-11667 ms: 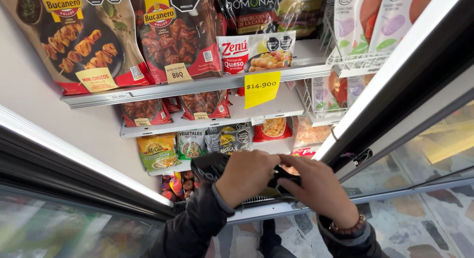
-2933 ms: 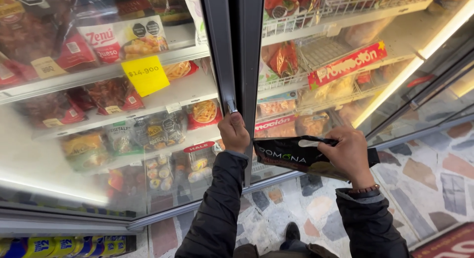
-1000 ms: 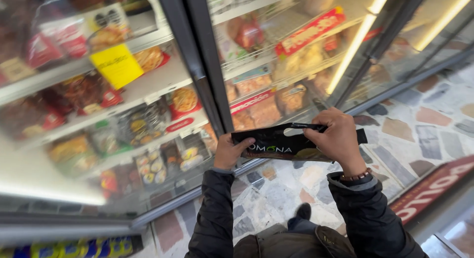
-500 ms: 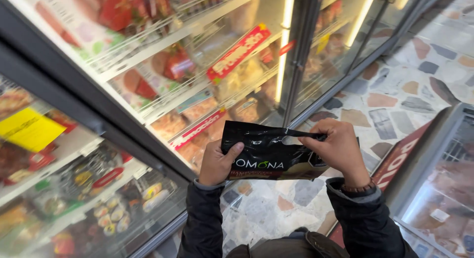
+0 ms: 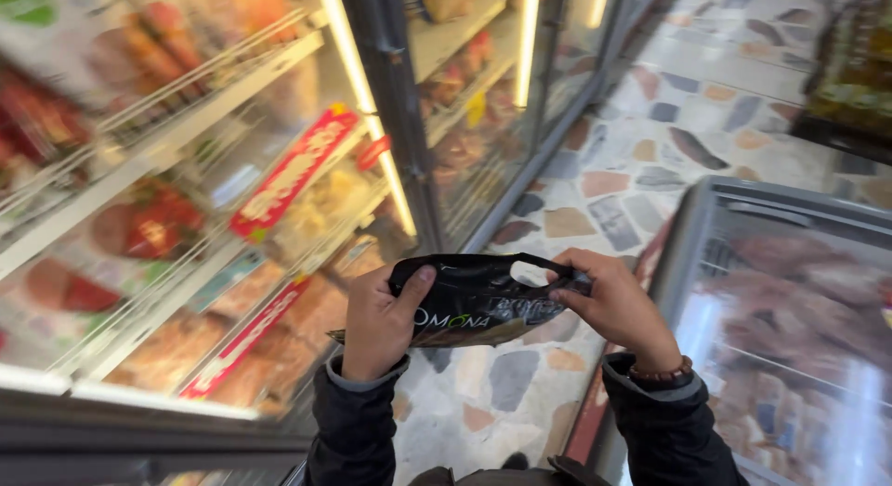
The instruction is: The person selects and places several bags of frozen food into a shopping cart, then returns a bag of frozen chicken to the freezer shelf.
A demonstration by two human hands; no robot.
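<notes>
Swung away from the upright glass-door freezer (image 5: 186, 216) since half a second ago — left hand (image 5: 376, 323) and right hand (image 5: 609, 305) both grip the glossy black plastic food pouch (image 5: 474, 300) at frame centre, carrying it; next needs a steady hold.

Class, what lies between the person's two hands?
In the head view, a glossy black plastic food bag spans the gap between the left hand and right hand; both grip it.

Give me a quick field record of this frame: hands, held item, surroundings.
left hand: grips the left end of the black food package, thumb on its front
right hand: pinches the package's top right edge, next to the handle cutout
package: held level between both hands, in front of the body
left side: glass freezer doors, shut, packaged food on the shelves behind
right side: chest freezer
floor: stone-patterned tiles
</notes>
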